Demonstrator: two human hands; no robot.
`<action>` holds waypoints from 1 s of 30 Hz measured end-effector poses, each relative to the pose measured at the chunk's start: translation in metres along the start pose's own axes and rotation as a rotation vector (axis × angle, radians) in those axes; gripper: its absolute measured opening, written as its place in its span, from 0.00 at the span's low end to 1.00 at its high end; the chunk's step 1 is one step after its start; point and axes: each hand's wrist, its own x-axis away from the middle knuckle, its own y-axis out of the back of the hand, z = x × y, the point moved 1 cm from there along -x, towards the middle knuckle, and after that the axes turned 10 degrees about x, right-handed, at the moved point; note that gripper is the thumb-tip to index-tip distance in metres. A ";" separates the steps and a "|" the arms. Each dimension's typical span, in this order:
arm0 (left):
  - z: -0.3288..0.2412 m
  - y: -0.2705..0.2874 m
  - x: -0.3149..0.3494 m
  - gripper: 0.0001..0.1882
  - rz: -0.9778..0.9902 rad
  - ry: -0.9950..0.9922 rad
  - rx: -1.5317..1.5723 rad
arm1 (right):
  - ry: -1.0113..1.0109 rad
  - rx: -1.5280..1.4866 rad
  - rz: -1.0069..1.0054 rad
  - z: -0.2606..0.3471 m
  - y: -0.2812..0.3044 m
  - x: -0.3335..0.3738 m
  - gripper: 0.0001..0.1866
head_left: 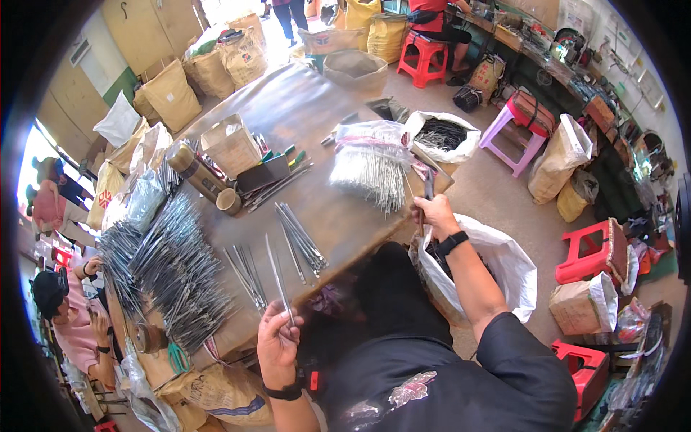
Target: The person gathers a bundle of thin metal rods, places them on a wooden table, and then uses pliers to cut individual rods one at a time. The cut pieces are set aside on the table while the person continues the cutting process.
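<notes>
My left hand [279, 337] is closed on a thin metal rod [277, 270], pointing up over the table's near edge. Loose metal rods [247, 277] lie just beyond that hand, and a second small bunch [301, 237] lies to their right. My right hand [437, 216] is wrapped around a slender dark tool [430, 184] at the table's right edge; its exact kind is unclear. Below my right forearm stands a white sack [515, 263] with dark pieces inside. A plastic-wrapped bundle of thin silvery rods [371, 169] rests on the table, left of my right hand.
A large heap of metal rods [176, 270] covers the table's left side. Behind it are a thermos [196, 171], a cup [229, 201] and a cardboard box [230, 147]. Another open sack [443, 137] stands beyond the right corner. A co-worker in pink [79, 317] sits at left.
</notes>
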 end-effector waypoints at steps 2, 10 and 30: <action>-0.001 0.003 0.006 0.14 -0.048 -0.034 -0.039 | -0.061 -0.047 0.014 0.000 0.011 0.013 0.08; 0.012 -0.011 0.010 0.17 -0.007 -0.039 -0.071 | -0.307 -0.598 0.411 0.010 0.005 -0.027 0.07; 0.052 -0.032 0.012 0.13 0.136 0.036 -0.245 | 0.105 -0.293 0.691 0.060 -0.066 0.157 0.08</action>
